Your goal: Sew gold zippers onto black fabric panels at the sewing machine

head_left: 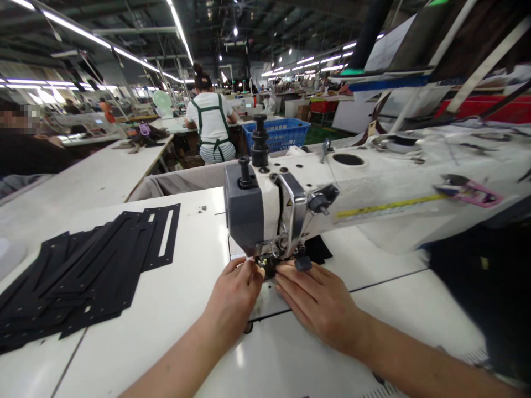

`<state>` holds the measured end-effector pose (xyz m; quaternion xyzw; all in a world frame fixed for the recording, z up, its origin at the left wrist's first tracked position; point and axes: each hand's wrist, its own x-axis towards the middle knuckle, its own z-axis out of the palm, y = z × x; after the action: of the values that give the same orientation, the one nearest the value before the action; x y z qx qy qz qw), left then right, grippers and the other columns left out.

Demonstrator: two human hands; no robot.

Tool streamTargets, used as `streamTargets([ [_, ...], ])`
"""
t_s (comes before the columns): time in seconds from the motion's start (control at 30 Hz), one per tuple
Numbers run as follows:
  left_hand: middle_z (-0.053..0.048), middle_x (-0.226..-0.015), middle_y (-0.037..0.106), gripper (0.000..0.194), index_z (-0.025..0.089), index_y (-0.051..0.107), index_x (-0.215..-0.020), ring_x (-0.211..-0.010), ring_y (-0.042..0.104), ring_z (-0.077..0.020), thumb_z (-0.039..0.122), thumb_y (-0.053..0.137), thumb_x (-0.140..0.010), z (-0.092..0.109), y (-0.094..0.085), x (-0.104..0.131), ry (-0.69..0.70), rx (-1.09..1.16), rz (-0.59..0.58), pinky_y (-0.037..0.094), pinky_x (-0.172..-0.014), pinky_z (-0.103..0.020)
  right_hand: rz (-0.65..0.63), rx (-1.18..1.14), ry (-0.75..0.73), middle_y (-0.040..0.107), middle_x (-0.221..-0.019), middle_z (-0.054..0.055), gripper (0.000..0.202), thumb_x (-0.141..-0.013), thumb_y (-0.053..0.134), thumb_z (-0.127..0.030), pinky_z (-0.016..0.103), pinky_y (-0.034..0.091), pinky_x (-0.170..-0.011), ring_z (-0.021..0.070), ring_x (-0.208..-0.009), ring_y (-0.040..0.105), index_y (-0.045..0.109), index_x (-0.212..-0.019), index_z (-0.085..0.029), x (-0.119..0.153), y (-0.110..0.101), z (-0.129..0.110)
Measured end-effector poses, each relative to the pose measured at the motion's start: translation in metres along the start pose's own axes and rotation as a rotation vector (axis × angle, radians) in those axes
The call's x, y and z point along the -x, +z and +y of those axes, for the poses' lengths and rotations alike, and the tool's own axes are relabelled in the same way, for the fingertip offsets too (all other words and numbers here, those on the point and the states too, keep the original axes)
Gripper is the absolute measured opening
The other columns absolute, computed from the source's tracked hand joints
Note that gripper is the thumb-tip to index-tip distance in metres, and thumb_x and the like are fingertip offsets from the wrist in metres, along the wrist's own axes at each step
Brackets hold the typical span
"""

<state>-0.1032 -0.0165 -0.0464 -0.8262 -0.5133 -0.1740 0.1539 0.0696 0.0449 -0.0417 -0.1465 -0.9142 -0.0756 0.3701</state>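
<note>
A white and grey sewing machine [244, 218] stands in front of me on a white table. My left hand [239, 290] is closed in a pinch just left of the needle area; what its fingertips grip is hidden. To the right of the presser foot, my right hand [317, 298] lies with its fingers stretched out and close together, pointing at the foot. Beyond those fingers, part of a black flat piece [319, 250] shows on the machine bed. Its near part is covered by my hand and the machine head.
Overlapping black panels [103, 265] with slots and small holes lie on the left. Pink-handled snips [477, 190] and a yellow measuring tape [385, 205] are on the machine arm. Behind are a blue basket [282, 132] and a person in an apron [211, 124]; another person sits far left.
</note>
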Motion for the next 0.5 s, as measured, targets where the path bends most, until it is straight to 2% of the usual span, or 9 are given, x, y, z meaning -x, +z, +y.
streamTargets([
  [0.1, -0.010, -0.091, 0.059, 0.025, 0.012, 0.057, -0.094, -0.091, 0.058, -0.0187, 0.005, 0.035, -0.084, 0.001, -0.001, 0.002, -0.021, -0.026, -0.012, 0.040, -0.095, -0.043, -0.017, 0.007, 0.020, 0.067, -0.093, 0.012, 0.027, -0.089, 0.038, -0.012, 0.031, 0.053, -0.074, 0.0200, -0.085, 0.062, 0.064, -0.093, -0.006, -0.003, 0.007, 0.000],
  [0.2, -0.010, -0.090, 0.060, 0.026, 0.011, 0.057, -0.097, -0.087, 0.059, -0.0183, 0.007, 0.034, -0.085, 0.001, -0.001, 0.002, -0.021, -0.032, 0.008, 0.038, -0.097, -0.045, -0.058, -0.019, 0.027, 0.068, -0.090, 0.012, 0.032, -0.090, 0.032, -0.009, 0.029, 0.054, -0.072, 0.0184, -0.080, 0.063, 0.064, -0.090, -0.006, -0.004, 0.014, 0.004],
  [0.37, -0.008, -0.080, 0.059, 0.022, 0.010, 0.058, -0.093, -0.083, 0.060, -0.0180, 0.009, 0.037, -0.086, -0.002, 0.003, -0.002, -0.019, -0.002, 0.046, 0.042, -0.094, -0.041, -0.068, -0.049, 0.027, 0.068, -0.087, 0.012, 0.028, -0.088, 0.036, -0.006, 0.030, 0.055, -0.070, 0.0195, -0.078, 0.063, 0.065, -0.087, -0.006, -0.005, 0.015, 0.007],
  [0.5, -0.007, -0.081, 0.059, 0.019, 0.010, 0.058, -0.090, -0.080, 0.059, -0.0182, 0.009, 0.039, -0.086, -0.003, 0.005, -0.004, -0.004, 0.010, 0.077, 0.045, -0.090, -0.040, -0.112, -0.059, 0.048, 0.068, -0.090, 0.013, 0.019, -0.083, 0.046, -0.004, 0.031, 0.054, -0.070, 0.0213, -0.080, 0.063, 0.064, -0.087, -0.007, -0.004, 0.016, 0.008],
])
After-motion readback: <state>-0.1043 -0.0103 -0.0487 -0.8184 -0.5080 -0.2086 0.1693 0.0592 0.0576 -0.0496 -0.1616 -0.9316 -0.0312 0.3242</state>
